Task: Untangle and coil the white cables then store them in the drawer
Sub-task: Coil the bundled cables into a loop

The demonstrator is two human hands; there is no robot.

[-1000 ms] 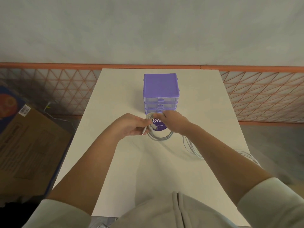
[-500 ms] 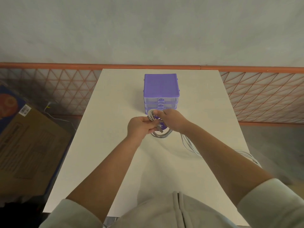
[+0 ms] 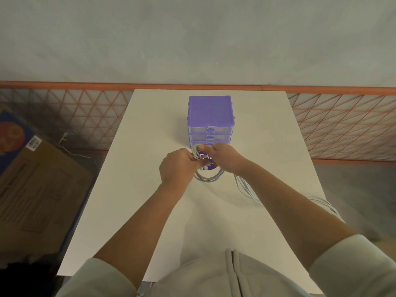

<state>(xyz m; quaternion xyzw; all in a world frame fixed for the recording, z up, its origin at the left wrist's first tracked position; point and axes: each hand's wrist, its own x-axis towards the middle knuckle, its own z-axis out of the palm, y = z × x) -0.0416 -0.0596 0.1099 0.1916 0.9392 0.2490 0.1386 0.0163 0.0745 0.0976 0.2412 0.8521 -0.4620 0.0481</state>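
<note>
A coil of white cable [image 3: 209, 178] hangs between both hands just in front of the purple drawer unit [image 3: 210, 113]. My left hand [image 3: 179, 168] grips the coil's left side. My right hand [image 3: 225, 158] grips its top right side, close to the lowest drawer. A purple round label [image 3: 206, 161] shows through the coil's middle. More white cable [image 3: 246, 187] trails loose from under my right forearm toward the table's right edge. All three drawers look closed.
The white table [image 3: 139, 189] runs back to an orange mesh fence [image 3: 342, 125]. A cardboard box [image 3: 36, 185] lies on the floor at the left. Loose cable loops [image 3: 321, 203] hang over the table's right edge.
My left hand has slid right onto the coil and closed on it. The coil has been gathered tighter and lifted slightly toward the drawers. My right hand has barely moved.
</note>
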